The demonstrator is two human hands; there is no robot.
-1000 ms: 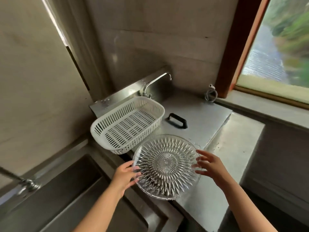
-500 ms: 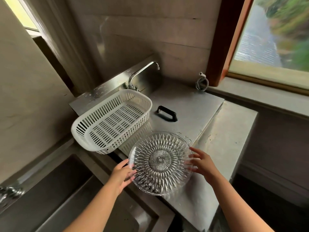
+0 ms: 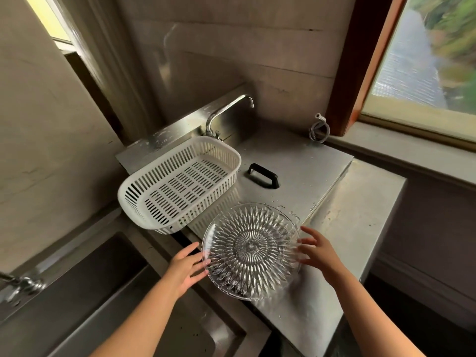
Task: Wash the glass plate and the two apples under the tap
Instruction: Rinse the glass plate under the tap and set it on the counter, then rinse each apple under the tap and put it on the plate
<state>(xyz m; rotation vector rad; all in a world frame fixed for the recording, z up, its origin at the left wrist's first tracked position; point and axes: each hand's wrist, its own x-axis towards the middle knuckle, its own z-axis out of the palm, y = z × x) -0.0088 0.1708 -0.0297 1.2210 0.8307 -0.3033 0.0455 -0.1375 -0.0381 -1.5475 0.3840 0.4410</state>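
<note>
The round cut-glass plate (image 3: 251, 249) lies flat on the steel counter (image 3: 355, 220), close to the sink's edge. My left hand (image 3: 186, 269) is at the plate's left rim with its fingers spread, fingertips just touching the edge. My right hand (image 3: 318, 253) is at the right rim, also spread, with some fingertips seen through the glass. Neither hand grips the plate. A curved metal tap (image 3: 228, 106) stands at the back wall behind the basket. No apples are in view.
A white slotted plastic basket (image 3: 180, 181) sits empty behind the plate. A black handle (image 3: 262, 175) sticks up from the counter lid, and a coiled hose (image 3: 319, 130) lies by the window frame. A deep steel sink (image 3: 98, 300) with a second tap (image 3: 23, 284) lies to the left.
The plate has come down onto the counter and both hands have loosened from its rim, fingers spreading. The view has shifted a little.
</note>
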